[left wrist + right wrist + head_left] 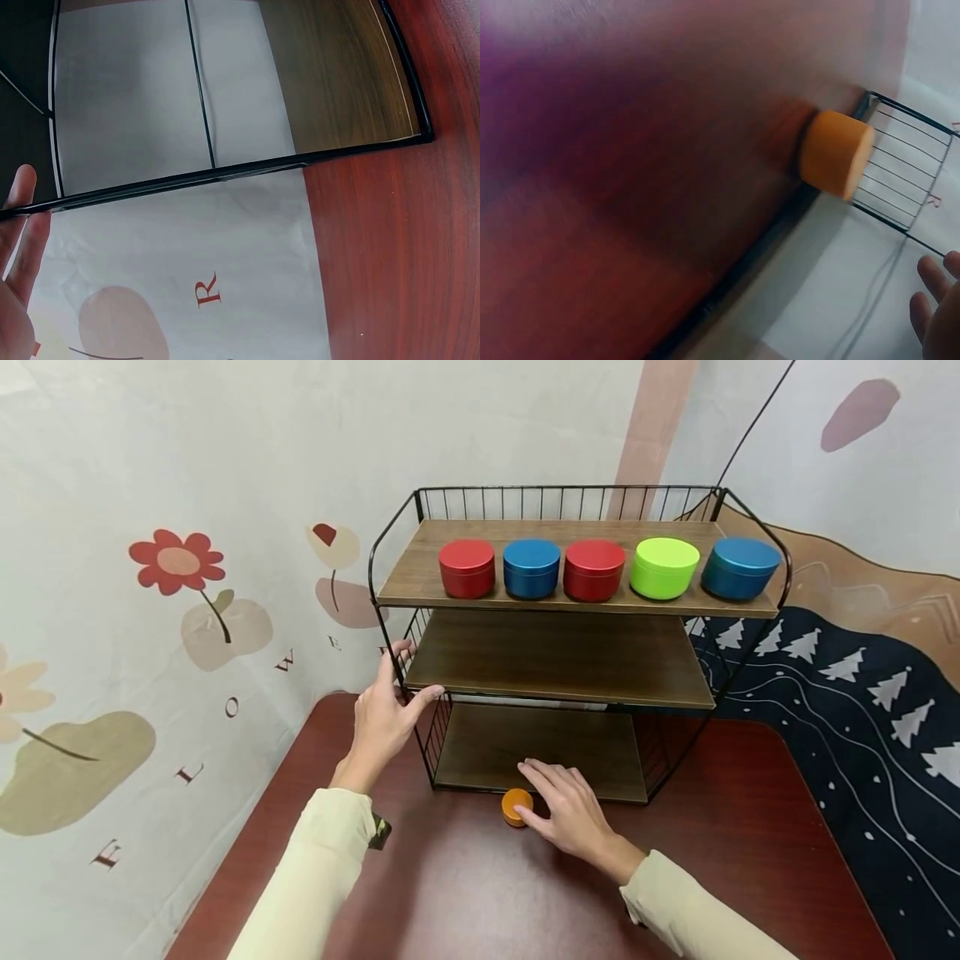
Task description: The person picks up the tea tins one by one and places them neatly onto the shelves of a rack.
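Observation:
My left hand (378, 718) holds the left side of a black wire shelf rack (555, 652) with wooden boards, its thumb and fingers on either side of the post. In the left wrist view, fingers (34, 251) meet the rack's black side bar (180, 180). A small round orange tin (513, 803) stands on the table just in front of the bottom board. Beside it is my right hand (573, 810), fingers extended and thumb near the tin's edge; contact is unclear. The right wrist view has the orange tin (832, 154) apart from the visible fingers (933, 280).
Along the top board's front edge stand red tins (467, 570), blue tins (531, 570) and a lime green tin (663, 568). The rack stands on a reddish-brown table (750, 843). Behind are a printed cloth (247, 460) and a dark tree-patterned one (825, 735).

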Available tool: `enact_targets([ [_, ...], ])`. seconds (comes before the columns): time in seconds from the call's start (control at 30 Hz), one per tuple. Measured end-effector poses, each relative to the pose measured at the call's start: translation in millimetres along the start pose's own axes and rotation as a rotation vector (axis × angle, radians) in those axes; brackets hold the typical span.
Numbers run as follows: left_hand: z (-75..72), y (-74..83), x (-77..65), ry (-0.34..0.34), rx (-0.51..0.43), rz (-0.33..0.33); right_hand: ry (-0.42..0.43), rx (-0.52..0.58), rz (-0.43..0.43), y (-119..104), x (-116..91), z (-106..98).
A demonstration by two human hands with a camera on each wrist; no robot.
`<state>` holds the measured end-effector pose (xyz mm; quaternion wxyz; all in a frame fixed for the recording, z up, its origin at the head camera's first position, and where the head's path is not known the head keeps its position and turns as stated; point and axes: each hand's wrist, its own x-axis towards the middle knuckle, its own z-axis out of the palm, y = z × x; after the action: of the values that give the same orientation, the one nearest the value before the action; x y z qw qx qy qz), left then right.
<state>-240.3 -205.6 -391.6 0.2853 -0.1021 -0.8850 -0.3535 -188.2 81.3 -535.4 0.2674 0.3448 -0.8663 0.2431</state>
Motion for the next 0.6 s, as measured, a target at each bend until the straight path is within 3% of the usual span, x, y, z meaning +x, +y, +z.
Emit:
enact_targets([
  [0.23,0.2,0.4,-1.0,-0.007,-0.009,0.004,-0.120,0.020,0.116,-2.0,-17.2,15.8],
  [0.6,-0.2,0.7,-0.3,0.000,-0.014,0.006,-0.237,0.025,0.233,1.5,-31.1,30.1],
])
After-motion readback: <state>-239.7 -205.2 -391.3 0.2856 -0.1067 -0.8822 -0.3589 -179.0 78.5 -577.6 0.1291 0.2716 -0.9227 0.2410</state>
